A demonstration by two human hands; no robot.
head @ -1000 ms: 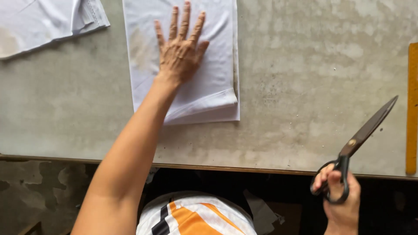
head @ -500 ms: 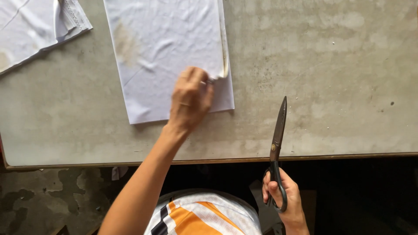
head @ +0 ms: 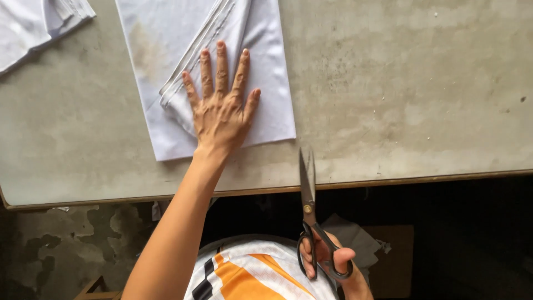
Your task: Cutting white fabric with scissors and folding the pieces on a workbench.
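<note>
Head view: white fabric point(head: 266, 105) is pressed flat by the left hand point(head: 222, 111), while scissors point(head: 311, 222) clamped in the right hand point(head: 333, 269) could snag it if swung carelessly.

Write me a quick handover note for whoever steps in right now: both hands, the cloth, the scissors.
Left hand: flat, fingers spread, pressing the folded-over layers of the white cloth stack on the grey table.
Right hand: grip closed through the handles of the black scissors, blades nearly shut, tips over the table's near edge, not touching the cloth.
Done: top layers folded back diagonally. No cut visible yet.
A second white cloth pile lies far left.
</note>
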